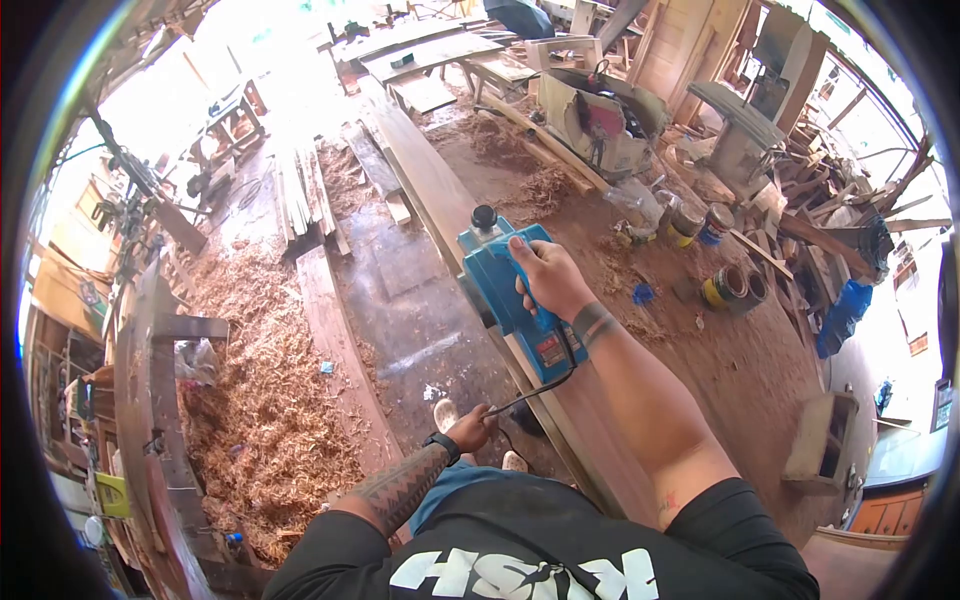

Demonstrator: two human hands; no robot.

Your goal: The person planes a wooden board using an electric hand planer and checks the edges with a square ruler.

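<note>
A blue electric planer with a black front knob rests on a long wooden plank that runs away from me. My right hand is wrapped round its rear handle, thumb on top. A dark power cord leaves the back of the planer and bends toward my left. Low beside the plank, my left hand has its fingers closed on that cord, with a dark band at the wrist.
Wood shavings heap up on the left, beside a reddish board. Several cans stand on the floor at right, near a hollow block. Scrap wood piles along the right wall. A work table stands at the far end.
</note>
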